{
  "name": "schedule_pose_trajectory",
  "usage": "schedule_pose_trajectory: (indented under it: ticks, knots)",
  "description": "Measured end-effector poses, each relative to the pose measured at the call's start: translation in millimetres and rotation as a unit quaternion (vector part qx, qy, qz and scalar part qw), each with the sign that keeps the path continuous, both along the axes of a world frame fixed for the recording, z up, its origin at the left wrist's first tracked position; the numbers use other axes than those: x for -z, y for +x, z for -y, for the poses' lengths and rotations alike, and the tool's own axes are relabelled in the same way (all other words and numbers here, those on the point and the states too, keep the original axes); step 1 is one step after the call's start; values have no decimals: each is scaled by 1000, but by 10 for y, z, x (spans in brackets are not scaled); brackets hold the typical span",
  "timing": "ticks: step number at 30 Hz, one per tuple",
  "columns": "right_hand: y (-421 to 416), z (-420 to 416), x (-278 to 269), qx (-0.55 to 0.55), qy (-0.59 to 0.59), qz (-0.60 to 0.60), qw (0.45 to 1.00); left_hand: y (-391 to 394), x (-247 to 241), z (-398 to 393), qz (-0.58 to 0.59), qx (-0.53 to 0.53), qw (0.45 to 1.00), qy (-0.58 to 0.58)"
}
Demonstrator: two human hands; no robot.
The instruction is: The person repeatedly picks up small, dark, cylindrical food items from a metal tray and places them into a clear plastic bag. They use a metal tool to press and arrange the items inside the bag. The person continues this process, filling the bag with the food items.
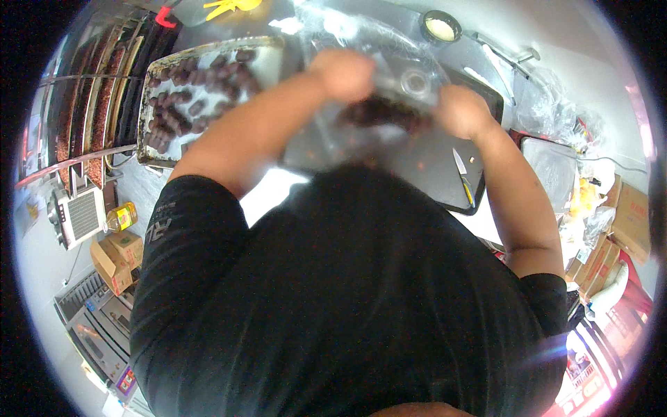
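A clear plastic bag or sheet (pixel 385 73) is stretched between my two hands over the dark work surface. My left hand (pixel 344 75), blurred by motion, is closed on its left side. On the right side, my right hand (pixel 465 112) grips the plastic as well. Dark brown pieces (pixel 383 113) show blurred just below or inside the plastic; I cannot tell which. A round, see-through ring shape (pixel 416 82) appears by the right hand. Beneath them lies a dark tray or mat (pixel 375 143), and a knife with a yellow and dark handle (pixel 462 177) rests at its right.
To the left, a baking tray (pixel 276 52) holds many small dark brown rolls (pixel 195 107). A rack of loaded trays (pixel 99 104) stands beyond it. A dark bowl of pale contents (pixel 441 27) sits at the back, and yellow plastic gloves or a tool (pixel 229 7) lie back left.
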State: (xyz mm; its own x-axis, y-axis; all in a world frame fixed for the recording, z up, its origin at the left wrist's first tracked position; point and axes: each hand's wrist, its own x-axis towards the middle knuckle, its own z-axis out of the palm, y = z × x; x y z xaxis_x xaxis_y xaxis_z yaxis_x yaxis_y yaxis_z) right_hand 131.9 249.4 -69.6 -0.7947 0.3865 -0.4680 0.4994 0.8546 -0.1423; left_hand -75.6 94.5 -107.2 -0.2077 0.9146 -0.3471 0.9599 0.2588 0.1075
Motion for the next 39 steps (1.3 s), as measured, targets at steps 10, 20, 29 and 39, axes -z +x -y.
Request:
schedule_pose_trajectory:
  ticks: [10,20,29,39]
  knots:
    - [31,-259,321,-24,40,2,999,-13,-117,-175,-5,19,1000,-3]
    - [579,-560,458,33,38,-68,996,395,-606,-251,-4,82,989,121]
    - [491,166,-444,-51,145,-104,983,242,-626,358,9,17,983,180]
    - [421,243,106,-28,96,-16,995,136,-129,223,49,114,991,43]
